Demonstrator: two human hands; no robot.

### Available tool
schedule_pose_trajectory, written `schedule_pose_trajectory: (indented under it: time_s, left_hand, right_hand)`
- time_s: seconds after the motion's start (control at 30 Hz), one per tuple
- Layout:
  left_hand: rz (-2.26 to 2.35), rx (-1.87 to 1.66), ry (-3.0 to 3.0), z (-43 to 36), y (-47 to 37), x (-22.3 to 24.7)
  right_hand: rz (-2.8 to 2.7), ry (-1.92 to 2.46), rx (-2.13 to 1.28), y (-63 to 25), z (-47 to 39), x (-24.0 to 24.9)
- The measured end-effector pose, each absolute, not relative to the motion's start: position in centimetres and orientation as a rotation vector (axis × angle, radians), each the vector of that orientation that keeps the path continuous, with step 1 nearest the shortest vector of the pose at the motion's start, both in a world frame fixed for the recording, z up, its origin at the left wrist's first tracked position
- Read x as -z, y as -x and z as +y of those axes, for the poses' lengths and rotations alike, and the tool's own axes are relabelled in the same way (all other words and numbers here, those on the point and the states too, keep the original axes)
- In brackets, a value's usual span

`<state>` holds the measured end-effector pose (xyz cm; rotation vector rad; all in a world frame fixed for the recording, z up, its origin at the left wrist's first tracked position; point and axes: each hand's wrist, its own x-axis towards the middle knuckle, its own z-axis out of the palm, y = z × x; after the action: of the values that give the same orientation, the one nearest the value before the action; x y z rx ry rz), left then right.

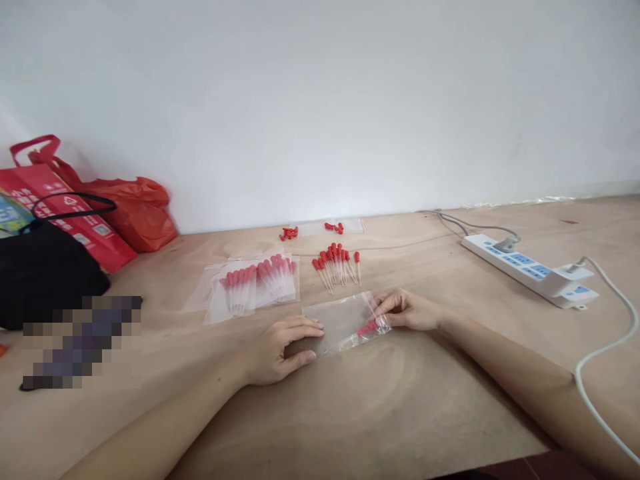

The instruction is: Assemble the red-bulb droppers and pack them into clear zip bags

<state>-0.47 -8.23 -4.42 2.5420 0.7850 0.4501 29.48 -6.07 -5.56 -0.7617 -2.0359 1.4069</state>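
A clear plastic bag (340,323) lies flat on the table between my hands. My right hand (413,311) pinches its right end, where a red piece (367,327) shows; whether it is inside the bag or under my fingers I cannot tell. My left hand (280,347) rests at the bag's left edge, thumb apart from the stretched fingers. Just beyond lies a loose pile of droppers (337,263) with red bulbs and clear stems. To its left, overlapping clear bags (233,293) hold several red-bulbed droppers.
Loose red bulbs (289,233) and another clear bag (355,225) lie near the wall. A white power strip (530,270) with cables is at right. Red bags (143,213), a black bag (47,273) and a blurred-out dark object (83,343) occupy the left.
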Motion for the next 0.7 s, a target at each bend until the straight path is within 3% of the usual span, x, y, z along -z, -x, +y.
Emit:
schedule_pose_trajectory:
  time_s: [0.3,0.47,0.7]
  left_hand:
    - [0.769,-0.468,-2.544,-8.3,0.3,4.2]
    - [0.735,-0.462,-2.561,-8.3,0.3,4.2]
    - [0.71,-0.484,-2.574,-8.4,0.1,4.1]
  right_hand:
    - [-2.147,0.73,-1.402,-29.8,-6.1,5.4]
    - [-1.856,0.919,-1.415,-30.0,-4.1,6.1]
    - [-1.35,1.563,-0.721,-27.7,3.1,7.0]
